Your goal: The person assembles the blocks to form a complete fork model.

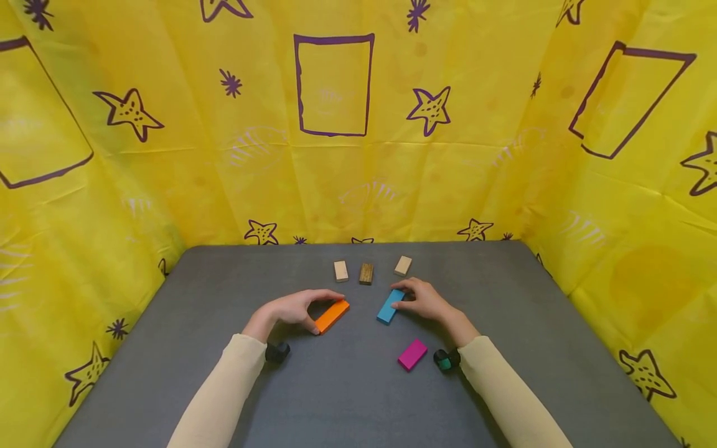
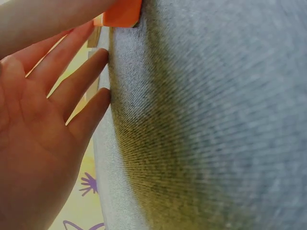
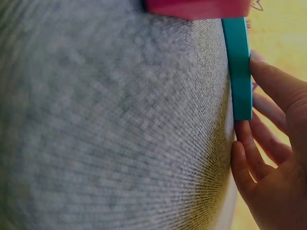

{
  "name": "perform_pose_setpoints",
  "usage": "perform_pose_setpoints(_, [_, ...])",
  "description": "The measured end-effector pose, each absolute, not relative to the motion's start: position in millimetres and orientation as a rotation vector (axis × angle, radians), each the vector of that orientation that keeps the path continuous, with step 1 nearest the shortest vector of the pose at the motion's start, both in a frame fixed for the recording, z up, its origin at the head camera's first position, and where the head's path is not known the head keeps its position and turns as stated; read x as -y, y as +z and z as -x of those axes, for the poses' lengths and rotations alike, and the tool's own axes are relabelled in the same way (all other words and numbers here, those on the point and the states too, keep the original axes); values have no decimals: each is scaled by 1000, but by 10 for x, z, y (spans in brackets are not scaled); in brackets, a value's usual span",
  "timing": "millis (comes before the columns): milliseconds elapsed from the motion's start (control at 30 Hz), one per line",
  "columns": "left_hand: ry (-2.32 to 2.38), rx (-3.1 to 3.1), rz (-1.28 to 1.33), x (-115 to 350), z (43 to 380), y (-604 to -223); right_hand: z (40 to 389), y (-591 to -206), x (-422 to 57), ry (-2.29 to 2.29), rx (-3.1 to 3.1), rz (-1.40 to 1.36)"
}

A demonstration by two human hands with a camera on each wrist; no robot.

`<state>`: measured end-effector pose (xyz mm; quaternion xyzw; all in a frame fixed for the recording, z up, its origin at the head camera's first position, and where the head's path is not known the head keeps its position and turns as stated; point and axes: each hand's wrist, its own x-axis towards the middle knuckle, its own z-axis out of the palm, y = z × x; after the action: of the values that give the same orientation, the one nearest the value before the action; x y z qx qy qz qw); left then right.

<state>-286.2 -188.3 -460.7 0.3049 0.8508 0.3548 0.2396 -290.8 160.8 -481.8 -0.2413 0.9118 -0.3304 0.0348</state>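
Note:
My left hand [image 1: 294, 308] spans an orange block [image 1: 333, 317], its thumb at the near end and a fingertip at the far end. In the left wrist view only a corner of the orange block [image 2: 122, 13] shows past the thumb; the other fingers are spread, tips near the grey tabletop. A blue block [image 1: 388, 309] lies flat and slanted under my right hand [image 1: 422, 300], gripped around its far part. Seen from the right wrist, the thumb presses on the blue block [image 3: 240, 72], with several fingers behind its end.
A magenta block [image 1: 412, 354] lies nearer, left of the right wrist. Farther back sit a pale wooden block [image 1: 341, 271], a brown one [image 1: 366, 274] and another pale block [image 1: 403, 266]. Yellow patterned cloth [image 1: 336, 186] walls in the grey table [image 1: 336, 398].

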Motion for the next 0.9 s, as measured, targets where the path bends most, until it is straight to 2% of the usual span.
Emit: perform_pose_setpoints(900, [1000,-2403,-791,1739,2795,-4701,2926,-4868,-1639,-1109,-2749,711])
